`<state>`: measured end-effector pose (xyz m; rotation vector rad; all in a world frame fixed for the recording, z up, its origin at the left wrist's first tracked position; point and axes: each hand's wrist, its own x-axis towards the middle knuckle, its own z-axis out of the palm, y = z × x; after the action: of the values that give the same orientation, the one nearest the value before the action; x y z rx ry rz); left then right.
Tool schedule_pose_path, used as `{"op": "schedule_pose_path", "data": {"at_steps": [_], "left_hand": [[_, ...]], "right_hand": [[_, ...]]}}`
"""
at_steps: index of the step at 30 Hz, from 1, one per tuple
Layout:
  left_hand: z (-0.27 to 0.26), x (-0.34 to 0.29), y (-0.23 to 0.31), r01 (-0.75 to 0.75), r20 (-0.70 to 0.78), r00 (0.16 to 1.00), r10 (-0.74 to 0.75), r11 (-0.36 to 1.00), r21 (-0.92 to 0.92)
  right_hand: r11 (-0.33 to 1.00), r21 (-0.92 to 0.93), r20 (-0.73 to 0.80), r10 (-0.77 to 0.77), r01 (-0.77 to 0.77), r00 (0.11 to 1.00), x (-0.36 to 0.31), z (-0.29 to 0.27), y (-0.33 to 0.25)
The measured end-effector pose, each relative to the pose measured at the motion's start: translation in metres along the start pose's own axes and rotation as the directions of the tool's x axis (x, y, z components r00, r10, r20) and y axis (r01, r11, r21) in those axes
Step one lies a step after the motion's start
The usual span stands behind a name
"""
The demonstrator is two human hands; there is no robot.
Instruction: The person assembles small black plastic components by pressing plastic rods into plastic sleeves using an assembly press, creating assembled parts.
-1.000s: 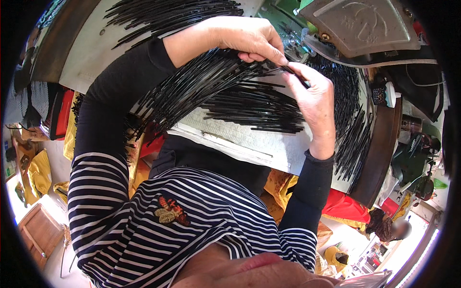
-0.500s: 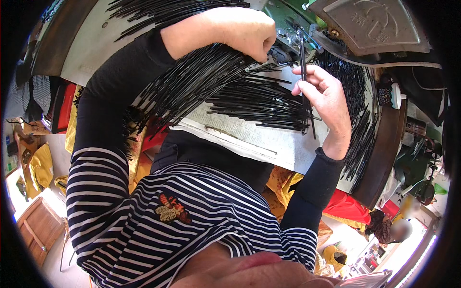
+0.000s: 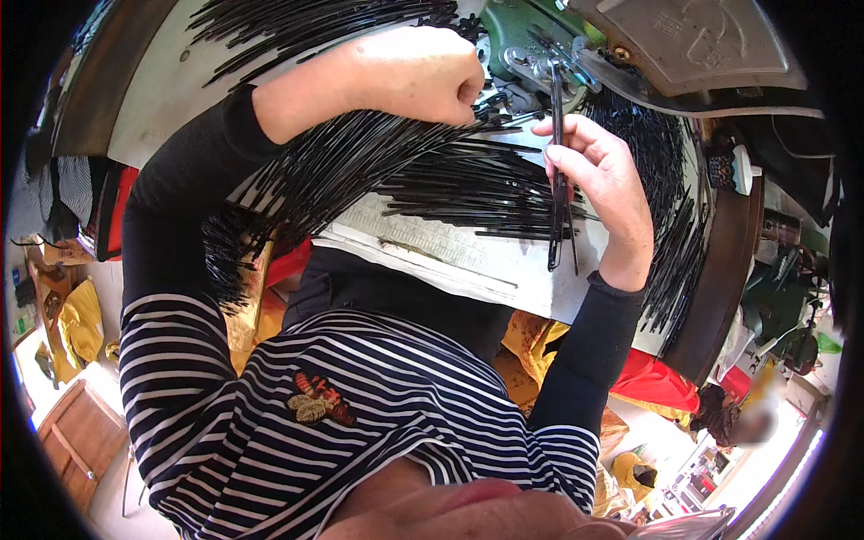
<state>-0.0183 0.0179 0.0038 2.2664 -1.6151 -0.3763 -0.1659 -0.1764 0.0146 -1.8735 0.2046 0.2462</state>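
Note:
My right hand (image 3: 607,175) pinches a few thin black strips (image 3: 557,220) between thumb and fingers. They stand nearly lengthwise away from me, their near ends hanging over the pale tabletop (image 3: 432,247). My left hand (image 3: 427,76) is closed in a fist, bent at the wrist, above the far end of a large heap of black strips (image 3: 360,157). Its fingertips curl under, so I cannot make out what they hold, if anything. Between the hands lies a second bundle of black strips (image 3: 477,189), pointing sideways.
A green machine bed with metal parts (image 3: 531,63) and a grey machine cover (image 3: 697,40) stand at the far right. More black strips (image 3: 675,261) lie along the right edge, and another pile (image 3: 306,27) at the far left. Dark wooden edging (image 3: 720,279) borders the table.
My left hand has shifted left and slightly toward me. My right hand has moved slightly left, and the near ends of its strips now hang closer to me.

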Motion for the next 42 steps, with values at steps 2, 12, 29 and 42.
{"op": "schedule_pose_path", "data": {"at_steps": [2,12,29,42], "left_hand": [[-0.001,0.006,-0.008,-0.096,-0.092,0.992,0.085,0.987,-0.127],[0.012,0.033,-0.007,0.099,0.003,0.975,-0.221,0.423,-0.901],[0.01,0.031,-0.003,0.038,-0.014,0.99,-0.139,0.367,-0.929],[0.007,0.036,-0.003,0.007,-0.033,0.995,-0.092,0.408,-0.913]], "right_hand": [[1.0,0.011,-0.005,0.01,-0.01,1.0,-0.001,0.0,-0.001],[0.988,0.152,0.065,0.017,-0.027,0.998,0.002,0.008,-0.002],[0.98,0.196,0.062,0.016,-0.028,0.998,0.008,0.01,-0.003],[0.954,0.299,0.041,0.025,-0.036,0.999,0.007,0.01,0.0]]}}
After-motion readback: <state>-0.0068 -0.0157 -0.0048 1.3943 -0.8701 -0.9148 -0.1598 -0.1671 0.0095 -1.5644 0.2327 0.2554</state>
